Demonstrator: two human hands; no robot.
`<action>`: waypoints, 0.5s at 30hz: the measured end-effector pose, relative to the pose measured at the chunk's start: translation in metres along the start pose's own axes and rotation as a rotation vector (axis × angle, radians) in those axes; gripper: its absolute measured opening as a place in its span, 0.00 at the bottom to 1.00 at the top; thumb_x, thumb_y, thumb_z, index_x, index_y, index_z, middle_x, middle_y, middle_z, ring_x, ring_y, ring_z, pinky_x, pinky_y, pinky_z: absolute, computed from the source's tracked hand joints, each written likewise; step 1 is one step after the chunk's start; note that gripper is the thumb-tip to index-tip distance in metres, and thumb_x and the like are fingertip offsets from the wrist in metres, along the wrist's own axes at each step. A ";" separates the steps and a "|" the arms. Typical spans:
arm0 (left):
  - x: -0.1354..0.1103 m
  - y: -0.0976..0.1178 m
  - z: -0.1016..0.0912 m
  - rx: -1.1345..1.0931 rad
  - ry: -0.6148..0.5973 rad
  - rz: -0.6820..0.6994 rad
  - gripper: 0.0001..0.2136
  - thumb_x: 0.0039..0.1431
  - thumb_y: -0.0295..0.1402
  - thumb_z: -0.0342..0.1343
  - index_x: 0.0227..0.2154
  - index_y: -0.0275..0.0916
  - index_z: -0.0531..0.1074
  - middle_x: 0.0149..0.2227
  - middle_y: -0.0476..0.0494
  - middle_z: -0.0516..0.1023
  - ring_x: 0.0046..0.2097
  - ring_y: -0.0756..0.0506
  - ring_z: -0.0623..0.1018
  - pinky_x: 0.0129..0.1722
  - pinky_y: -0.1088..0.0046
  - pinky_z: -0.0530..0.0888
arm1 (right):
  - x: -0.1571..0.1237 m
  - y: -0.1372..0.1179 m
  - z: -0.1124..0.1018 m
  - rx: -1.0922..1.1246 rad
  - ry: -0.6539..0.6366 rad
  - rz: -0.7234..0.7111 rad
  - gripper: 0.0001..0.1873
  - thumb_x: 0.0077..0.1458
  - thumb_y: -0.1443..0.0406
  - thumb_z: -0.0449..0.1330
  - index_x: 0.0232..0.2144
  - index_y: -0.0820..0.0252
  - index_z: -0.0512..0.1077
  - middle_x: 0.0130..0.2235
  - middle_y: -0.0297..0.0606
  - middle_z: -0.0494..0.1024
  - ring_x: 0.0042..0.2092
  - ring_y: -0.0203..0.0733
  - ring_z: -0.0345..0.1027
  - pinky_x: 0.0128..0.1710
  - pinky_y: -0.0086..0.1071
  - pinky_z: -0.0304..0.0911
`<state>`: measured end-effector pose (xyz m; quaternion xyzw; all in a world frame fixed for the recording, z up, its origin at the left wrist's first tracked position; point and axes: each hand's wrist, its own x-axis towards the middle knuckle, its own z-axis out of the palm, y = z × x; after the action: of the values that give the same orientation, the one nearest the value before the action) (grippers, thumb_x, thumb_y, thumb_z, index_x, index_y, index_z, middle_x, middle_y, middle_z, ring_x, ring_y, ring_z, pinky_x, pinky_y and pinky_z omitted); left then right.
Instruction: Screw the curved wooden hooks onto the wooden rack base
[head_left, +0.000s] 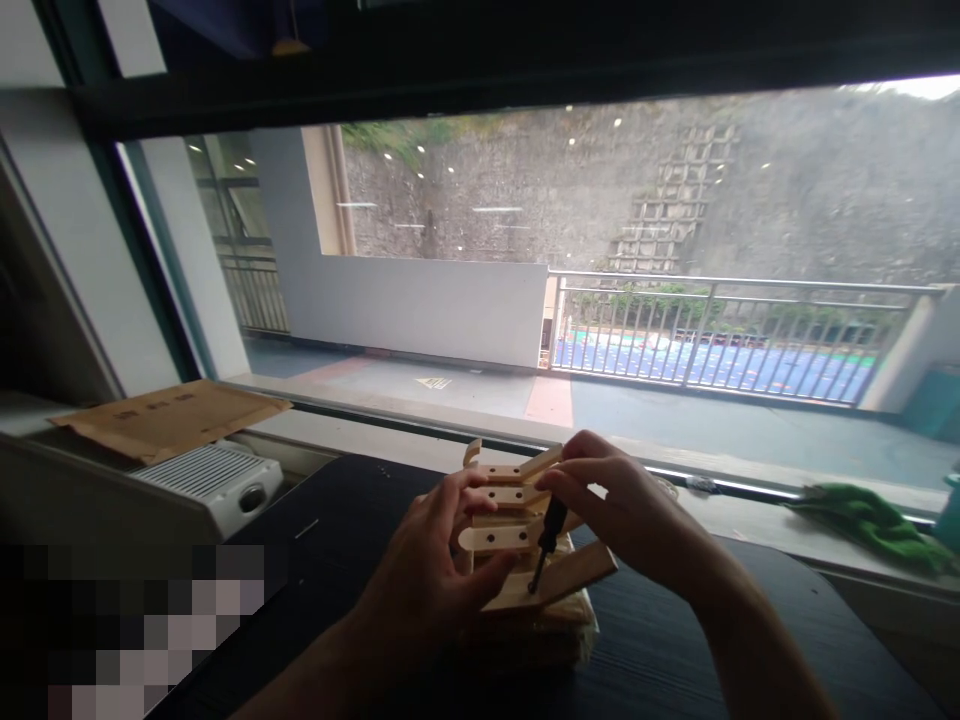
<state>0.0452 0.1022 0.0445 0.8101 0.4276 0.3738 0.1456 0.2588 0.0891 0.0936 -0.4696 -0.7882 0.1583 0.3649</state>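
**Where the screwdriver (554, 522) met wood, a dark screw (532, 589) was apparently being turned**

Its tip stood on the nearest wooden piece (581, 577), above a stack of wood (559, 640) on the desk (667, 650). The right hand (611, 490) grasped the handle; the left hand (427, 550) curved around the pieces, its grip's firmness impossible to tell. Fastening seemed in hand; the next move likely called for steady turning, tip seated. Beyond, a green cloth (870, 525) lay on the sill (757, 522).
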 end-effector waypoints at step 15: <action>0.018 0.026 0.032 -0.339 -0.113 0.066 0.21 0.54 0.29 0.57 0.49 0.45 0.58 0.33 0.51 0.78 0.38 0.45 0.78 0.40 0.64 0.72 | -0.010 0.017 -0.007 0.005 0.204 0.150 0.21 0.58 0.53 0.49 0.27 0.62 0.69 0.22 0.30 0.65 0.24 0.31 0.55 0.23 0.26 0.52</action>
<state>0.0898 0.1038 0.0457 0.8073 0.3225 0.3991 0.2916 0.2770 0.0886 0.0842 -0.5402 -0.7091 0.1386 0.4315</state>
